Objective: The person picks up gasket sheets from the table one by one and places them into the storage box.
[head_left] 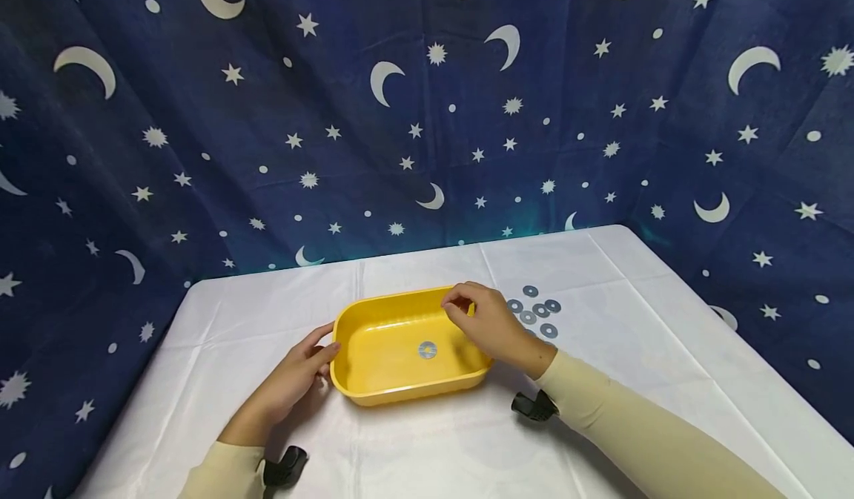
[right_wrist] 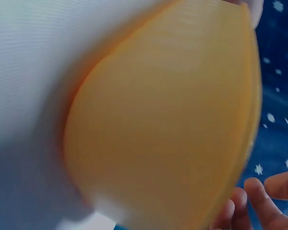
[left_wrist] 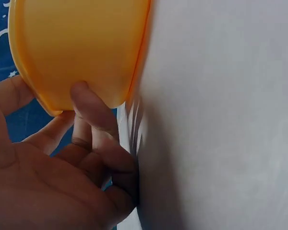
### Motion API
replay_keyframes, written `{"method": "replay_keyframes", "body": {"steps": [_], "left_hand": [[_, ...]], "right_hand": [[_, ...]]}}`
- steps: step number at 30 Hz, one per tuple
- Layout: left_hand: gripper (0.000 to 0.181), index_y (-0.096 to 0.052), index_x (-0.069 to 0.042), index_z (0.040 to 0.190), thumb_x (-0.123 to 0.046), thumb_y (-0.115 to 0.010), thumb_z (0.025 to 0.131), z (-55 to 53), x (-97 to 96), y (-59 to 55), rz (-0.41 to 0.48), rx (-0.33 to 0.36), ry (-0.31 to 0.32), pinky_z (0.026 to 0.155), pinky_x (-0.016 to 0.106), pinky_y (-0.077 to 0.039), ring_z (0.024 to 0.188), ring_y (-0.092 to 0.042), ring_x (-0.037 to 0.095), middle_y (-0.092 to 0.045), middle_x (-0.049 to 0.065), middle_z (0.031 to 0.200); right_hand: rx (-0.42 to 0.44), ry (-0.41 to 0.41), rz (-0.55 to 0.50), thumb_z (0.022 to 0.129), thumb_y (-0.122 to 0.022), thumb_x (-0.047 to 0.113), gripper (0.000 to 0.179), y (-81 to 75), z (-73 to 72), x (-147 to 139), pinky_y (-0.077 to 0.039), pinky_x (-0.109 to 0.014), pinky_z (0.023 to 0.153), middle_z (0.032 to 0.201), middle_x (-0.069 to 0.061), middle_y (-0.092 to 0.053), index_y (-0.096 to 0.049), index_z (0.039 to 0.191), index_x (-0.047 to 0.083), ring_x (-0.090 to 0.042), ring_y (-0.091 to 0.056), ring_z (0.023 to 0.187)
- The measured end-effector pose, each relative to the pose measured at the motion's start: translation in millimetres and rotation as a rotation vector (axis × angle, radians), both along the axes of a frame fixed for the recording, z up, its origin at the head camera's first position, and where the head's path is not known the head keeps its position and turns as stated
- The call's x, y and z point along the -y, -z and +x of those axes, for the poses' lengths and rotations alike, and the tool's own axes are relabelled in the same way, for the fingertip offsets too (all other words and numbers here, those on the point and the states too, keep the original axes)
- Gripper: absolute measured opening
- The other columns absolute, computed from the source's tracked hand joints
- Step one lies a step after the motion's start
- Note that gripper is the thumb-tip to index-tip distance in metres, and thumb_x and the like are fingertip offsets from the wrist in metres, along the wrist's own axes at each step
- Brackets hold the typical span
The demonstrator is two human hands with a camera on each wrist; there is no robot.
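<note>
- The left hand (head_left: 293,380) pinches the left end of the yellow tray (head_left: 380,358), its thumb at the rim and other fingertips against the outer wall.
- The right hand (head_left: 487,321) hangs over the tray's right end, fingers bent and thumb near the forefinger; whether anything sits between them cannot be told.
- The tray rests on the table (head_left: 414,454), just below the centre of the frame; one grey washer (head_left: 428,356) lies flat on its floor, right of the middle.
- More loose washers (head_left: 536,311) lie scattered beyond the right hand, right of centre, some partly hidden by it.
- The step in hand appears to be placing washers in the tray one at a time; the next move seems to call for the right hand to reach the scattered ones while the left steadies the tray.
- The tray's hollow faces up; its long axis runs left to right, the right end slightly higher in the frame.
</note>
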State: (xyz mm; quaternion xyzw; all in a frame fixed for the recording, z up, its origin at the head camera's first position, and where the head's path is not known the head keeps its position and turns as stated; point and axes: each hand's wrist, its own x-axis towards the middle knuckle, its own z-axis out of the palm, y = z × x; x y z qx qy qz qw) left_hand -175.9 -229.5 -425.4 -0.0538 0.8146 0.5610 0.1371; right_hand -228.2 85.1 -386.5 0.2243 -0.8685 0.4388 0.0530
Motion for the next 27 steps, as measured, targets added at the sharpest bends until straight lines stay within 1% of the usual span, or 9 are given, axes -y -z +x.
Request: {"method": "replay_keyframes", "body": {"steps": [2,5,9,11,14,17,21,24,27], "left_hand": [[0.05,-0.035,-0.026,0.139,-0.036,-0.05,0.093,-0.3,1.5,-2.0,0.003,-0.002,0.003,0.059,0.024,-0.044,0.071,-0.05,0.018,-0.049,0.006,0.084],[0.053,-0.034,-0.023,0.14,-0.034,-0.054,0.092,-0.9,4.9,-3.6,0.034,0.0,0.017,0.057,0.023,-0.044,0.068,-0.049,0.016,-0.05,0.006,0.086],[0.057,-0.031,-0.02,0.141,-0.027,-0.057,0.091,-1.1,10.1,-3.4,0.118,0.011,0.049,0.055,0.021,-0.041,0.065,-0.047,0.014,-0.052,0.005,0.088],[0.057,-0.03,-0.02,0.141,-0.024,-0.057,0.091,-1.0,13.1,-2.7,0.158,0.014,0.068,0.053,0.021,-0.039,0.063,-0.047,0.014,-0.053,0.005,0.088],[0.058,-0.029,-0.021,0.141,-0.024,-0.057,0.09,0.0,16.5,-3.2,0.192,0.013,0.084,0.05,0.02,-0.035,0.06,-0.047,0.013,-0.054,0.002,0.086],[0.06,-0.027,-0.022,0.142,-0.025,-0.058,0.09,0.6,18.9,-2.7,0.211,0.012,0.105,0.049,0.02,-0.034,0.059,-0.048,0.012,-0.055,0.0,0.084],[0.062,-0.025,-0.021,0.143,-0.023,-0.057,0.091,0.3,20.8,1.5,0.25,0.024,0.138,0.05,0.019,-0.034,0.059,-0.049,0.01,-0.056,-0.002,0.081],[0.062,-0.023,-0.019,0.144,-0.02,-0.056,0.092,0.9,21.6,4.4,0.285,0.019,0.165,0.051,0.019,-0.035,0.06,-0.049,0.01,-0.057,-0.002,0.082],[0.063,-0.02,-0.019,0.145,-0.018,-0.054,0.092,2.3,22.4,5.2,0.327,0.004,0.195,0.053,0.018,-0.037,0.063,-0.05,0.009,-0.057,-0.002,0.085]], "right_hand": [[0.026,0.015,-0.004,0.09,-0.059,0.024,0.007,-1.2,1.1,-8.4,-0.046,-0.024,0.064,0.081,0.007,-0.057,-0.065,0.091,0.02,-0.015,-0.05,0.075],[0.041,0.03,-0.025,0.09,-0.058,0.023,0.01,-0.5,3.4,-22.6,-0.044,-0.024,0.063,0.084,0.004,-0.06,-0.066,0.093,0.017,-0.018,-0.049,0.074],[0.065,0.062,-0.042,0.091,-0.057,0.023,0.009,2.8,7.0,-43.7,-0.045,-0.025,0.064,0.089,0.0,-0.064,-0.066,0.093,0.021,-0.019,-0.051,0.075],[0.087,0.085,-0.046,0.091,-0.057,0.024,0.009,5.1,7.9,-54.2,-0.045,-0.025,0.062,0.089,-0.001,-0.064,-0.066,0.094,0.023,-0.019,-0.052,0.075],[0.112,0.115,-0.056,0.091,-0.057,0.026,0.01,8.0,7.7,-69.5,-0.047,-0.026,0.06,0.089,-0.001,-0.063,-0.066,0.095,0.024,-0.02,-0.053,0.074],[0.131,0.125,-0.063,0.091,-0.057,0.027,0.011,12.2,4.8,-82.4,-0.049,-0.026,0.064,0.093,-0.007,-0.063,-0.065,0.096,0.022,-0.02,-0.055,0.076],[0.185,0.121,-0.049,0.091,-0.056,0.024,0.017,20.9,-1.4,-96.4,-0.05,-0.027,0.069,0.097,-0.013,-0.063,-0.066,0.101,0.015,-0.022,-0.056,0.077],[0.24,0.126,-0.011,0.091,-0.055,0.023,0.021,25.9,-5.9,-104.3,-0.049,-0.028,0.066,0.092,-0.014,-0.062,-0.065,0.105,0.011,-0.023,-0.055,0.076],[0.289,0.141,0.035,0.089,-0.056,0.022,0.021,29.1,-9.6,-110.6,-0.048,-0.029,0.061,0.086,-0.012,-0.06,-0.064,0.106,0.012,-0.023,-0.054,0.072]]}}
